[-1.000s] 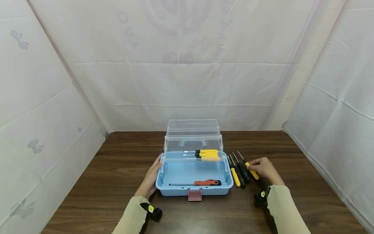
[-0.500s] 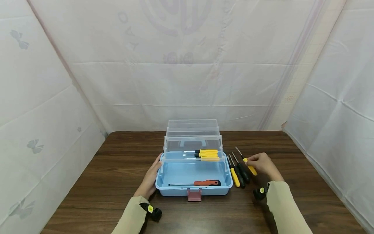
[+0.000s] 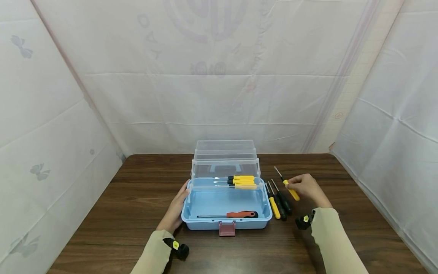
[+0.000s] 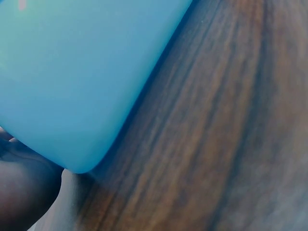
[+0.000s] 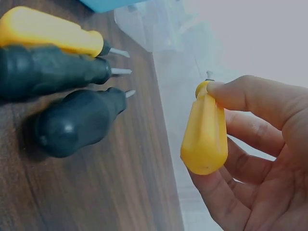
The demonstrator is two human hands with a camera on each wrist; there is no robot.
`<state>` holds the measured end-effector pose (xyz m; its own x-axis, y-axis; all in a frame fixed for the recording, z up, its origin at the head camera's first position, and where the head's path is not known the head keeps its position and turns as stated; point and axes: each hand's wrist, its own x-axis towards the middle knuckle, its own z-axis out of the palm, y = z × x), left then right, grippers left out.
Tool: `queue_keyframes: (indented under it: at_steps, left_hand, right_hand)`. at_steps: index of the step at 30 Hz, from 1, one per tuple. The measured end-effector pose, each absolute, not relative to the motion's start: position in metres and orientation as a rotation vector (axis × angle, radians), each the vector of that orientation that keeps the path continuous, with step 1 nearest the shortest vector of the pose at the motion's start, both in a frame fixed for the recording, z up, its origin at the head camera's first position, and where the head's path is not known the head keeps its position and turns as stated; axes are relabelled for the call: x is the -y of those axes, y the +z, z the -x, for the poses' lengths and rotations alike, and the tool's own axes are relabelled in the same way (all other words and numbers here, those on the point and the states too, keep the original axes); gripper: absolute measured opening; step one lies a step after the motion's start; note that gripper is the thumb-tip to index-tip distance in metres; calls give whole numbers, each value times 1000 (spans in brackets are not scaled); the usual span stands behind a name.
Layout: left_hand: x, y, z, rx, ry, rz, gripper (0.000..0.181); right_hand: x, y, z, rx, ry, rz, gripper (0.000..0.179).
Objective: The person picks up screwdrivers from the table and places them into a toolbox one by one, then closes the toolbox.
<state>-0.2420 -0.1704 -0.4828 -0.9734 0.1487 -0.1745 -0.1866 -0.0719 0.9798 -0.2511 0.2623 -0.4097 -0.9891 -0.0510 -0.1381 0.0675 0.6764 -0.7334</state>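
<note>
My right hand (image 3: 308, 188) pinches a yellow-handled screwdriver (image 5: 204, 134) between thumb and fingers, its shaft pointing up and away. Just left of it, two black-handled screwdrivers (image 3: 285, 201) and another yellow-handled screwdriver (image 3: 275, 207) lie side by side on the table. My left hand (image 3: 176, 207) rests along the left side of a light blue toolbox (image 3: 191, 226), fingers stretched toward the back corner. A red-and-black screwdriver (image 3: 241, 214) lies near the box's front wall. Several yellow-handled screwdrivers (image 3: 243, 177) lie toward its back, seen partly through clear plastic.
The toolbox's clear lid (image 3: 225, 152) stands raised at the back, and a pink latch (image 3: 227, 229) hangs at the front. All of it sits on a dark wooden table (image 3: 143, 190). White printed sheets (image 3: 219, 95) enclose the table at the back and sides.
My right hand has lifted the yellow-handled screwdriver from beside the black ones, moving it slightly back and left. The left hand and toolbox have stayed almost where they were.
</note>
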Motion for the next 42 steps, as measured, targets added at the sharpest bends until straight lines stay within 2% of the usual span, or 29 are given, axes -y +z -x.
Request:
queue_keyframes:
  at_steps: [42]
  left_hand:
    - [170,-482,242,-1973,2144,35,54]
  right_hand:
    - [-242,-370,271,-2804,-1124,131,33]
